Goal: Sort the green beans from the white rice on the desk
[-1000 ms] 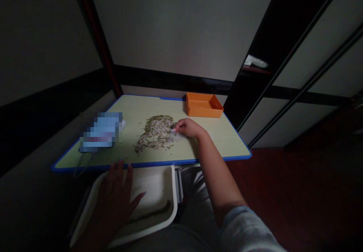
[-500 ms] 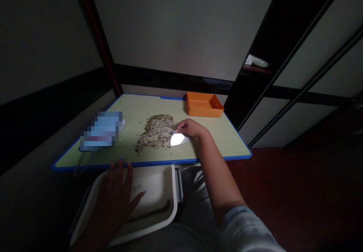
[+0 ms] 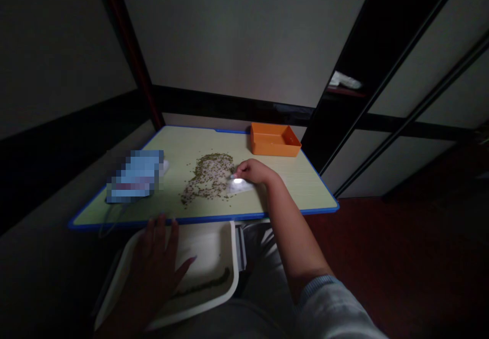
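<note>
While sm. grains [image 3: 211, 176] are being bordered on the table [image 3: 305, 186] by the R hand [image 3: 251, 171], its fingers are being pinched, poss. on shiny sheet [image 3: 242, 186] (can't tell); light touch is being advised, L hand [image 3: 155, 257] being held open.

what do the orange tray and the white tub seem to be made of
Orange tray: probably smooth plastic, from its thin walls and even colour. White tub: likely plastic with a soft sheen, given its rounded rim, though dim light leaves that open.

The single head-worn view looks forward and down from above the near edge of the tabletop [image 3: 305, 189].
</note>
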`<state>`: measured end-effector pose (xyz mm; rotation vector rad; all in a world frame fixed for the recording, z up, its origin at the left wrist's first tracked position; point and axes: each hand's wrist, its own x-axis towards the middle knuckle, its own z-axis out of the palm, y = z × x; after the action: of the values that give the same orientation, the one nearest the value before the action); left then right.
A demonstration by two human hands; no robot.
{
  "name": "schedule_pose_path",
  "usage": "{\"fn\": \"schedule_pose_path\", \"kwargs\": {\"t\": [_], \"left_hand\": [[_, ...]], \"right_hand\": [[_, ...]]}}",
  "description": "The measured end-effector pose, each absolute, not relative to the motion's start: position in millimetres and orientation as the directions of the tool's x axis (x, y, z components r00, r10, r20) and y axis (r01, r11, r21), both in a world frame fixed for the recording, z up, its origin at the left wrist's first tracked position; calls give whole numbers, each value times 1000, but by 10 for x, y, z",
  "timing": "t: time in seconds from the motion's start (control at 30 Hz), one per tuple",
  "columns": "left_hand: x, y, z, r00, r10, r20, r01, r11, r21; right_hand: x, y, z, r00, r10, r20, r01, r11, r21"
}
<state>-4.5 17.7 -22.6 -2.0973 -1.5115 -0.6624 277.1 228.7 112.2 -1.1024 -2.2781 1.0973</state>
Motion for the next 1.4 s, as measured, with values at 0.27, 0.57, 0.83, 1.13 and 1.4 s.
{"fn": "schedule_pose_path", "kwargs": {"t": [0.27,0.57,0.83,1.13,1.4], "left_hand": [[-51,163,-222,268,739,618,956,-286,-73],[-48,155,-193,276,731,623,953,-294,-77],[-55,159,-204,279,735,618,952,-295,-79],[-49,146,-221,257,746,614,957,-285,-54],[-74,165,-234,267,753,601,952,-302,-46]], "right_hand": [[2738,2292,1074,-642,767,-9,485,397,-779],[2650,2250,1085,-642,767,15,485,421,-767],[2688,2271,1100,-633,774,29,496,433,-753],[2673,2253,1121,-598,800,47,542,447,-712],[2644,2262,1097,-618,783,72,518,474,-712]]}}
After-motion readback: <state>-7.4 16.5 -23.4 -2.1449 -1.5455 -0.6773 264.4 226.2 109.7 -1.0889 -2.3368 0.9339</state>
